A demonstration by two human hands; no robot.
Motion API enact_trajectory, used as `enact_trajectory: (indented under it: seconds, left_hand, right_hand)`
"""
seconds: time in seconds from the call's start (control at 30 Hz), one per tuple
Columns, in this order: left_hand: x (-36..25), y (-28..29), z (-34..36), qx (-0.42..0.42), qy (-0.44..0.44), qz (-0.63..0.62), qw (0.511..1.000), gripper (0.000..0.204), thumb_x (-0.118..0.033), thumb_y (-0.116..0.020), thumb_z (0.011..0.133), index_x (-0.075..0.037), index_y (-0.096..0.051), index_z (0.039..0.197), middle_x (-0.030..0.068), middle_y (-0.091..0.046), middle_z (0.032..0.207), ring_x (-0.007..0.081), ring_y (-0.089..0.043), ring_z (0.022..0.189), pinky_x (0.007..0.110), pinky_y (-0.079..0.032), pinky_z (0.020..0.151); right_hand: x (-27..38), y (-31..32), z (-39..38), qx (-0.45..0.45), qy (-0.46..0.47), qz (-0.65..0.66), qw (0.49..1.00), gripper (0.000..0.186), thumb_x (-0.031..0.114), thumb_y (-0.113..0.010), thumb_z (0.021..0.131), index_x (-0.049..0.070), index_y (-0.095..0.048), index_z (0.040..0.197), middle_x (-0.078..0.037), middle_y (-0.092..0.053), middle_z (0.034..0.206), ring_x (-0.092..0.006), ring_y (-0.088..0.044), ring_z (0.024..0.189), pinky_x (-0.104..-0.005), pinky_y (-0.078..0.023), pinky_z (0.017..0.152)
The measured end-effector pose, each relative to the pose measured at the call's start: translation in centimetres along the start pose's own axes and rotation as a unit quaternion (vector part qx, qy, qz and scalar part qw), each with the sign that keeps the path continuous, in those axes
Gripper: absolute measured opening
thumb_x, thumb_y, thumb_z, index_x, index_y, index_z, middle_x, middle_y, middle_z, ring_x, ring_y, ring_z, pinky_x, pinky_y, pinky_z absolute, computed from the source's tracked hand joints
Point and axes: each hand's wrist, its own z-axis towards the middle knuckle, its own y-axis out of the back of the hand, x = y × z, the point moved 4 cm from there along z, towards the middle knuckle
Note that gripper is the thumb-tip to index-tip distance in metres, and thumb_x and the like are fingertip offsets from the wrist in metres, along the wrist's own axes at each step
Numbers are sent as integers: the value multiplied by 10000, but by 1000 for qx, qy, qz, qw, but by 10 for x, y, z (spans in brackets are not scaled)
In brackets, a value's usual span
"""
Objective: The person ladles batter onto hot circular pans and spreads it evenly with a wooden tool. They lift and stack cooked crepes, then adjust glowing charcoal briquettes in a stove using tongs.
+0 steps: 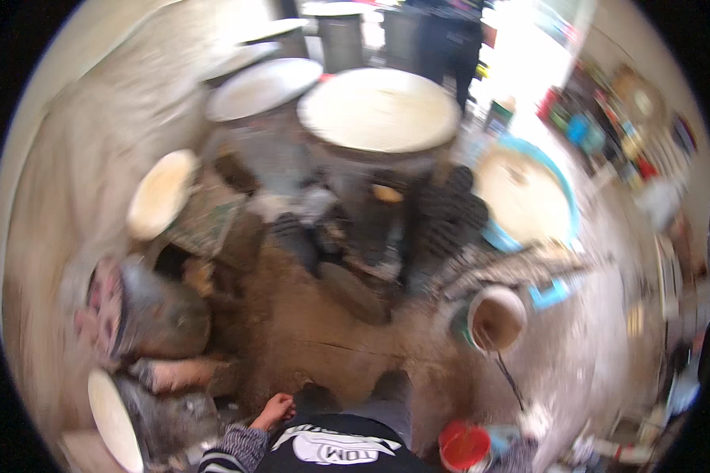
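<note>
My left hand [277, 411] is by my left knee at the lower middle, its fingers curled in with nothing visible in them. On the right, my right hand [535, 421] is pale and blurred above its sleeve. It is closed around the end of a thin dark rod [510, 381]. The rod's other end reaches into a tilted bucket [519, 310] with a pale rim and brown inside. Whether the rod ends in a scoop is hidden. A red pail [463, 446] stands just left of my right forearm.
Ahead is a large round pale-topped vat [379, 110], with a wide blue tub [572, 201] of cream-coloured contents to its right. Sticks [513, 268] lie between tub and bucket. Drums [166, 315] line the left side. A person in dark trousers [448, 43] stands at the back.
</note>
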Motion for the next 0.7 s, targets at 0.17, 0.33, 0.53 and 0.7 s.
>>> enact_trajectory:
  seconds: [0.17,0.33,0.53,0.7]
  left_hand:
    - [22,50,25,-22,-51,-85,995,252,-187,-536,966,-26,-545,1160,94,-660,960,155,-661,755,265,-532,627]
    - [52,114,6,-73,-80,-228,968,248,-202,-529,972,-39,-547,1157,99,-668,974,158,-663,765,278,-531,630]
    - [132,138,-2,-135,-58,-343,928,233,-200,-525,974,-36,-536,1140,108,-665,970,168,-660,777,303,-548,671]
    - [182,135,36,-167,-95,-466,864,204,-182,-563,970,-35,-559,1112,100,-655,937,183,-659,783,318,-554,694]
  right_hand:
    - [144,145,-153,-44,274,12,961,616,178,-715,738,202,-537,1328,-160,-637,1134,-359,-592,1071,-452,-461,950]
    - [387,237,-265,-203,570,70,793,564,79,-739,637,126,-626,1187,-145,-646,1102,-363,-571,1078,-456,-434,954]
    - [613,310,-403,-309,704,-18,639,713,103,-851,522,148,-619,1194,-160,-604,1138,-378,-509,1153,-474,-345,1037]
    - [740,334,-504,-339,776,-106,522,644,146,-832,610,144,-605,1212,-164,-615,1154,-360,-503,1196,-456,-326,1068]
